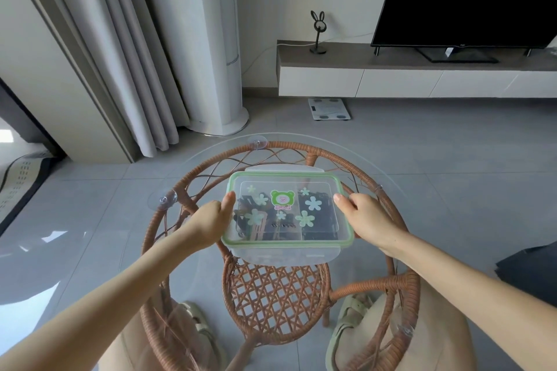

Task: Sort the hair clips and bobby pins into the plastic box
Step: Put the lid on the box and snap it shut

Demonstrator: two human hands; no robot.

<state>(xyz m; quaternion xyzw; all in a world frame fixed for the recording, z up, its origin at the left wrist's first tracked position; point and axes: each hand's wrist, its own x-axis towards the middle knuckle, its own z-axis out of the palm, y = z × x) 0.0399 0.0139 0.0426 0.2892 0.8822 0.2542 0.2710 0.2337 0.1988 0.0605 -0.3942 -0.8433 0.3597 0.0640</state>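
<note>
A clear plastic box (pixel 287 253) stands on the round glass tabletop (pixel 422 190). Its transparent lid (pixel 304 181) has a green rim, flower stickers and a green bear sticker, and lies on top of the box. Dark hair clips and bobby pins (pixel 319 227) show through the lid, split by a divider. My left hand (pixel 211 217) grips the box's left edge with the thumb on the lid. My right hand (pixel 364 214) grips the right edge, its thumb also resting on the lid.
The glass top rests on a brown wicker frame (pixel 271 289) with suction cups (pixel 164 199). My knees and sandalled feet show below the glass. Beyond are grey floor tiles, a curtain, a white scale (pixel 330 108) and a TV on a low cabinet (pixel 422 75).
</note>
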